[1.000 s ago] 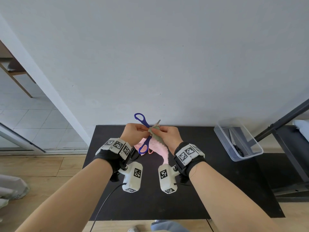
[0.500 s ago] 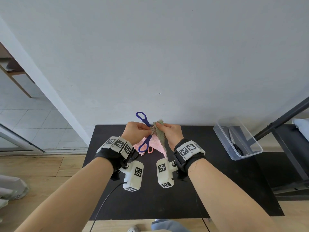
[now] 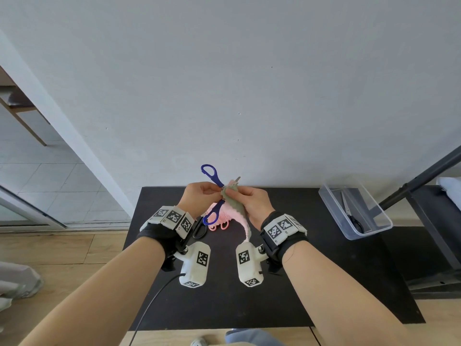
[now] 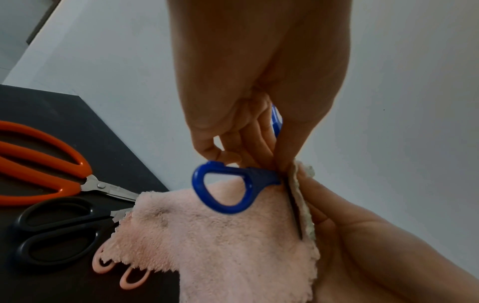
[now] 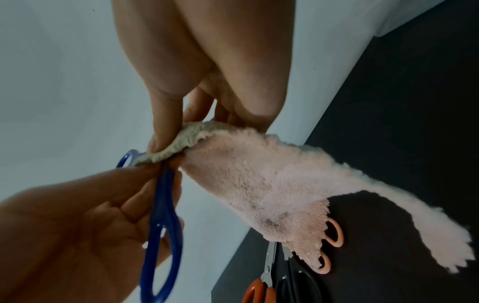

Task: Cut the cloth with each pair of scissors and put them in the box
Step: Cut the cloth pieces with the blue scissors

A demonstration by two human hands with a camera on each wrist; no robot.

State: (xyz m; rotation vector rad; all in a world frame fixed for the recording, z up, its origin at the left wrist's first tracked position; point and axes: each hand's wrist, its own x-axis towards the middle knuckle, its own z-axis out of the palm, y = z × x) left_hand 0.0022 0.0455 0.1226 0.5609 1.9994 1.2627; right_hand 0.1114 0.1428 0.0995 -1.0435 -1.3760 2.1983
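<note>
Over the black table [image 3: 299, 283], my left hand [image 3: 215, 192] pinches the blue scissors [image 3: 212, 172] near their pivot, with the handle loops spread wide, one up and one down [image 4: 223, 188]. Right beside it, my right hand [image 3: 235, 194] pinches the top edge of the pink and grey cloth [image 3: 237, 208], which hangs down towards the table [image 5: 272, 184]. The blade [image 4: 295, 217] lies along the cloth's edge. The clear plastic box [image 3: 384, 221] stands at the right with one pair of dark-handled scissors [image 3: 349, 211] inside.
Under the hanging cloth lie orange-handled scissors [image 4: 44, 162], black-handled scissors [image 4: 57, 231] and small pink-handled scissors [image 4: 129, 280]. The white wall [image 3: 249, 96] rises just behind the table. A black frame [image 3: 424, 171] slants past the box on the right.
Both hands have stayed together and risen slightly with the blue scissors and the cloth. My right hand's fingers have shifted a little on the cloth's top edge.
</note>
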